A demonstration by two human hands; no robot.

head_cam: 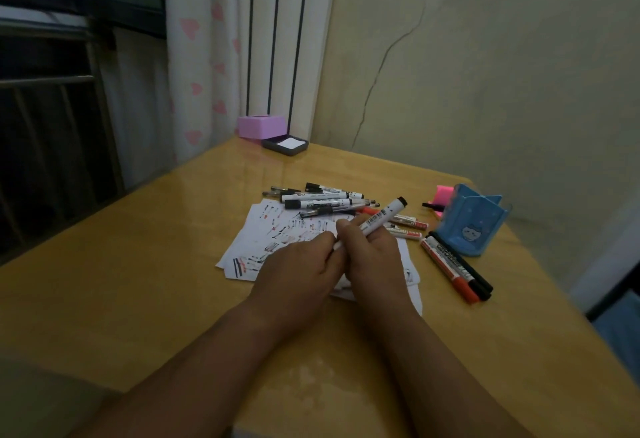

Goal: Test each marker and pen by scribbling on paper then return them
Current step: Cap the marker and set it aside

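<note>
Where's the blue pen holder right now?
In the head view, the blue holder stands at the table's right side, with a pink block behind it and markers lying in front.

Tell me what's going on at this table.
A person holds a white marker in both hands above the scribbled paper. The right hand wraps round the barrel and the left hand grips its lower end. A pile of markers and pens lies at the paper's far edge, and more markers lie beside the blue pen holder.
</note>
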